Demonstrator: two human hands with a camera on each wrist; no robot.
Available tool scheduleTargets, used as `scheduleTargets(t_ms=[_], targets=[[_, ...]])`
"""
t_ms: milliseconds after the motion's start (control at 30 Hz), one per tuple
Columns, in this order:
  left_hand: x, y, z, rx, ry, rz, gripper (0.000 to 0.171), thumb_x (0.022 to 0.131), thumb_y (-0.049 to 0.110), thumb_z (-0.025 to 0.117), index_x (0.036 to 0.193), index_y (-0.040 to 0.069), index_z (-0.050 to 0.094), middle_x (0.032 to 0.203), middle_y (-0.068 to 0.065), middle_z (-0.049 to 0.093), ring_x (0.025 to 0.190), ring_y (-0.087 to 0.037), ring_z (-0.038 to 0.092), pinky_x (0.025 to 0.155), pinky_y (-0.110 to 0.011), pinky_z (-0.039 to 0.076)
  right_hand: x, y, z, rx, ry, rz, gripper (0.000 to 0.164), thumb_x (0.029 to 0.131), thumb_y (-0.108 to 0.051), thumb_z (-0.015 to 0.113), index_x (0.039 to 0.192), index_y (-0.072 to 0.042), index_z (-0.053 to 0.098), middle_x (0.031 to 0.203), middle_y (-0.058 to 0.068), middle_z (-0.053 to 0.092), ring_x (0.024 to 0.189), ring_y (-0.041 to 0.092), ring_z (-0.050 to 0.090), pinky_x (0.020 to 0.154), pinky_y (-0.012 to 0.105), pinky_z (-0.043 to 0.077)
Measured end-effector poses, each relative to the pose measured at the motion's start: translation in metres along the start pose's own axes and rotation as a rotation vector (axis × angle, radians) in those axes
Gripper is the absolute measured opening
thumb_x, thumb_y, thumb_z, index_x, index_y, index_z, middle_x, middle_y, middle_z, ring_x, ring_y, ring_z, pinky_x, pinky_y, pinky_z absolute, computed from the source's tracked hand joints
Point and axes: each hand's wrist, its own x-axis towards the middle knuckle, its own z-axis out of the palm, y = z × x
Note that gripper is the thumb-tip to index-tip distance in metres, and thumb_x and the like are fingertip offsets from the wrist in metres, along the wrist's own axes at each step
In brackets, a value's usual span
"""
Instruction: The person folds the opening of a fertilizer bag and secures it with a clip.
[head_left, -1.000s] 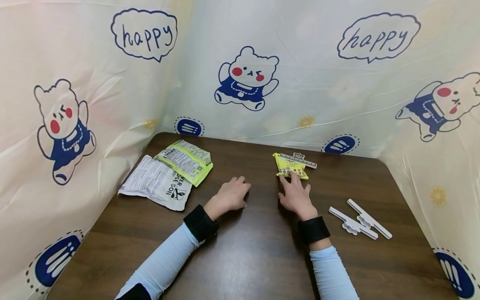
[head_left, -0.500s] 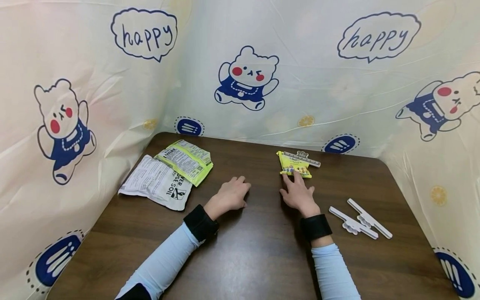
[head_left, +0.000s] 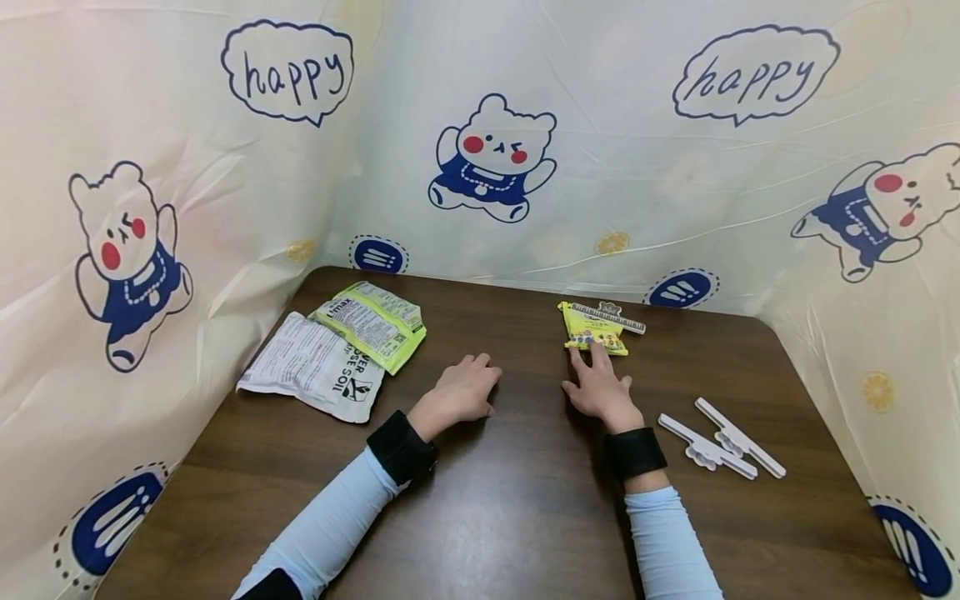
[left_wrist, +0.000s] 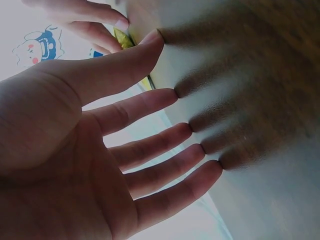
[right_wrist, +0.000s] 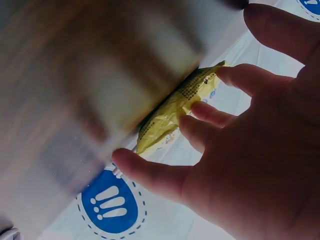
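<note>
Toward the back right of the table lies a small yellow snack bag (head_left: 595,330), its far edge held in a long sealing clip (head_left: 609,317). My right hand (head_left: 602,393) has its fingers spread, with fingertips at the bag's near edge. In the right wrist view the yellow bag (right_wrist: 175,110) shows side-on, and fingers (right_wrist: 205,131) touch its edge without wrapping round it. My left hand (head_left: 461,389) rests on the table with nothing in it. Its fingertips (left_wrist: 212,169) meet the tabletop, slightly bent and apart.
A green-yellow pouch (head_left: 375,323) overlaps a white soil bag (head_left: 307,367) at the back left. Two white sealing clips, one nearer (head_left: 707,447) and one farther (head_left: 738,436), lie right of my right hand. A printed cloth (head_left: 615,167) surrounds the brown table (head_left: 480,508).
My right hand and the yellow snack bag with its clip have slid a little to the right, mostly in the first half second. My left hand has stayed still.
</note>
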Motion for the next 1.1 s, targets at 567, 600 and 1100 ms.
scheduleTargets(t_ms=[567,600,1100], targets=[[0.001,-0.038,-0.009,0.087,0.216,-0.341,0.055,0.097,0.043,0.076,0.136,0.005,0.066,0.140,-0.023,0.053,0.134,-0.045,0.045,0.106,-0.070,0.033,-0.014,-0.012,-0.004,0.003,-0.097,-0.061,0.068,0.108,-0.037,0.059,0.164,-0.006,0.036,0.166,0.032,0.022,0.153,0.051,0.019,0.112,0.077,0.022],[0.000,-0.045,-0.012,0.083,0.223,-0.380,0.060,0.096,0.044,0.077,0.138,0.004,0.064,0.143,-0.025,0.051,0.137,-0.047,0.042,0.108,-0.072,0.031,-0.015,-0.012,-0.004,0.005,-0.100,-0.060,0.067,0.108,-0.036,0.059,0.164,-0.006,0.036,0.166,0.032,0.022,0.154,0.051,0.018,0.113,0.077,0.021],[-0.011,-0.096,-0.031,-0.119,0.114,-0.539,0.051,0.096,0.011,0.066,0.146,0.002,0.059,0.149,-0.034,0.034,0.137,-0.059,0.030,0.093,-0.084,0.037,-0.015,-0.015,-0.003,-0.014,-0.100,-0.059,0.067,0.108,-0.035,0.060,0.164,-0.005,0.036,0.166,0.033,0.022,0.153,0.052,0.018,0.111,0.077,0.023]])
